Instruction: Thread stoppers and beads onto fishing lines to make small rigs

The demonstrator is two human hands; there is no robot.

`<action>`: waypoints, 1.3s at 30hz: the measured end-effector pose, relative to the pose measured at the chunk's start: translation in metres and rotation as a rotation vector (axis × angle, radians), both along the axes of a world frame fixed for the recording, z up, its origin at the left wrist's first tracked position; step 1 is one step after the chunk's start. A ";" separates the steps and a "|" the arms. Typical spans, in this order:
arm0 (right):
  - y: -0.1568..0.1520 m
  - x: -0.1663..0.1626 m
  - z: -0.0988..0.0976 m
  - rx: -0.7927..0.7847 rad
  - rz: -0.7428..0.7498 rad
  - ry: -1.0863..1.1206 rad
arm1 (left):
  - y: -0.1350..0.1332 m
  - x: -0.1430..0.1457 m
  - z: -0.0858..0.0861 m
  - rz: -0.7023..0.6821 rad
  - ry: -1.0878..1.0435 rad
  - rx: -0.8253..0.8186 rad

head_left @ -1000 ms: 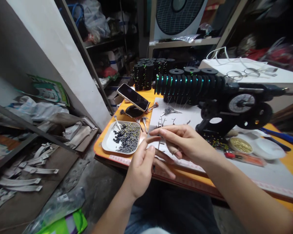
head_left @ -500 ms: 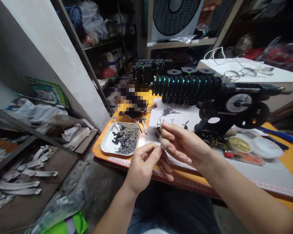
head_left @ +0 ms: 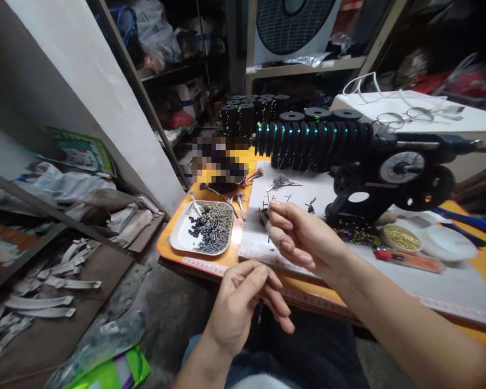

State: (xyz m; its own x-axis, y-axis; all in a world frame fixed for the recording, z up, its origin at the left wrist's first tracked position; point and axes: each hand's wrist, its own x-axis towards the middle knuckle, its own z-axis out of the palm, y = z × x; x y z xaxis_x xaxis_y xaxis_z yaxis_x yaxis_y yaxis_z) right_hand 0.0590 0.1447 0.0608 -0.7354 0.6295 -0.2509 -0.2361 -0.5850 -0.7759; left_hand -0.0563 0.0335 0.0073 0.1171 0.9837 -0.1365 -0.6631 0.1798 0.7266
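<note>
My left hand [head_left: 245,302] is in front of the table's near edge, thumb and forefinger pinched together. A thin dark piece [head_left: 260,312] sticks out below its fingers; its kind is too small to tell. My right hand [head_left: 297,235] is higher, over the white work sheet [head_left: 319,194], with its fingers bent and close together. One of its fingers wears beige tape. Whatever its fingertips hold, if anything, is hidden. Just beyond the right hand are small dark stick-like pieces [head_left: 266,208]. Left of the hands stands a white tray [head_left: 178,237] with small grey, black and yellow parts.
A black geared device [head_left: 389,167] with a dial carries a ribbed roll wound with shiny green. Black spools [head_left: 243,119] stand behind. At right are a dish of gold bits [head_left: 403,237], a white lid [head_left: 449,243] and a white box [head_left: 461,119] bearing eyeglasses [head_left: 407,116].
My hands have come apart: the left has dropped down toward my lap, while the right stays over the sheet's near side. The whole view has shifted slightly.
</note>
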 end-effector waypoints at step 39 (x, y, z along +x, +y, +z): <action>0.000 0.000 -0.003 0.022 0.010 0.001 | -0.037 0.006 -0.023 0.041 -0.147 -0.078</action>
State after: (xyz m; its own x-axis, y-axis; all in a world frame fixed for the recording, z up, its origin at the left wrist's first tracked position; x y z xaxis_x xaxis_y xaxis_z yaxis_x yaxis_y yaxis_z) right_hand 0.0593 0.1446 0.0583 -0.7421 0.6274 -0.2362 -0.2309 -0.5700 -0.7885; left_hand -0.0499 -0.0033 -0.0155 0.1018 0.9752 -0.1966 -0.7690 0.2025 0.6063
